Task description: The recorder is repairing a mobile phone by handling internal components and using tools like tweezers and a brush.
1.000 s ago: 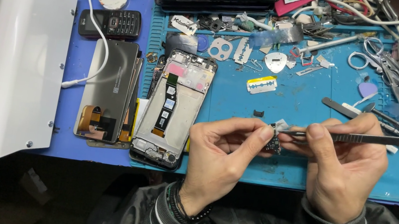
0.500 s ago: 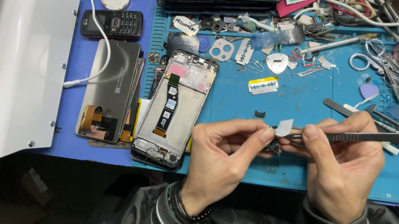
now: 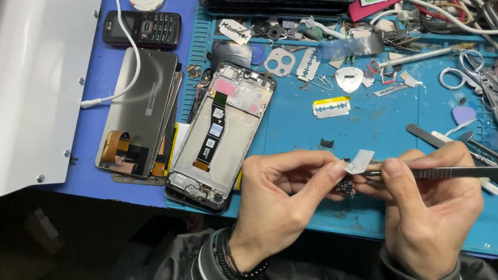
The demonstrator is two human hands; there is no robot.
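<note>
Between both hands, the left hand (image 3: 284,189) pinches a small dark electronic part (image 3: 343,186), seemingly light and fragile, while the right hand (image 3: 435,206) grips slim metal tweezers (image 3: 464,170) peeling its thin white film (image 3: 360,160).

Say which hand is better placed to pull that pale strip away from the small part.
Probably the right hand: its tweezers already grip the pale strip, while the left hand pinches the small dark part below.
</note>
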